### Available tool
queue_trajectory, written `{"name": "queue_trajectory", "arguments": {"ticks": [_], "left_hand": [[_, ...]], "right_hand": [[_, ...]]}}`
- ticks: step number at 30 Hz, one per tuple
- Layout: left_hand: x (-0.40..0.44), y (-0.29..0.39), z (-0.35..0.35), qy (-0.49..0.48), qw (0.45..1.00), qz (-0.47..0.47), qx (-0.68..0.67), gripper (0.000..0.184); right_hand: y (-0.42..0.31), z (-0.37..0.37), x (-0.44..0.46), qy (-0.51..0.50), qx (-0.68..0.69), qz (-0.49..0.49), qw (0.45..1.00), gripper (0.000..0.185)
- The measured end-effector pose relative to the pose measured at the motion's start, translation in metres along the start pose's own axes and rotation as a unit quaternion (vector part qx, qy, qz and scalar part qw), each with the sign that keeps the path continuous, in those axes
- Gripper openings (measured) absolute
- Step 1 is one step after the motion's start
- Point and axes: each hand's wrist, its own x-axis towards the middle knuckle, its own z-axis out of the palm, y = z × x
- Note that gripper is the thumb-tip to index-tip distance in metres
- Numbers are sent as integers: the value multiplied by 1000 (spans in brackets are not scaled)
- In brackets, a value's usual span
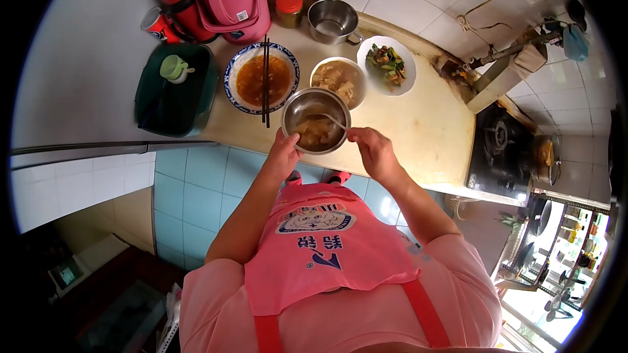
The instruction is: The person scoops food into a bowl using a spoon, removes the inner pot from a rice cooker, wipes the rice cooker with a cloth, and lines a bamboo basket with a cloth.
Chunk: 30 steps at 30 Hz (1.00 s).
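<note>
My left hand [283, 155] grips the lower left rim of a steel bowl [316, 150] at the counter's front edge. Inside the bowl is brownish food in liquid [312, 132]. Between the fingers of my right hand [374, 151] is the handle of a metal spoon [335, 121], whose head dips into the bowl. Just behind, a white bowl [359, 77] holds pale chunks in broth. To the left, chopsticks [266, 85] lie across a blue-rimmed bowl [229, 85] of reddish soup. A white plate [405, 59] of cooked greens stands at the back right.
A dark green basin [147, 85] with a light green cup [175, 68] stands at the left. Along the back are a pink container [232, 0], a red-lidded jar [288, 10] and a steel pot [332, 21]. A gas stove [498, 134] is at the right.
</note>
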Motion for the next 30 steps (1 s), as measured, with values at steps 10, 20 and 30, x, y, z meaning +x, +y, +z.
{"name": "queue_trajectory", "arguments": {"ticks": [10, 20, 30], "left_hand": [[-24, 7, -11, 3, 999, -10, 40, 56], [-46, 6, -28, 27, 1000, 15, 1, 60], [-52, 4, -32, 18, 1000, 17, -11, 60]], "right_hand": [[81, -23, 54, 155, 4, 105, 982, 20], [158, -2, 89, 88, 25, 62, 994, 21], [166, -3, 94, 3, 193, 241, 951, 25]]}}
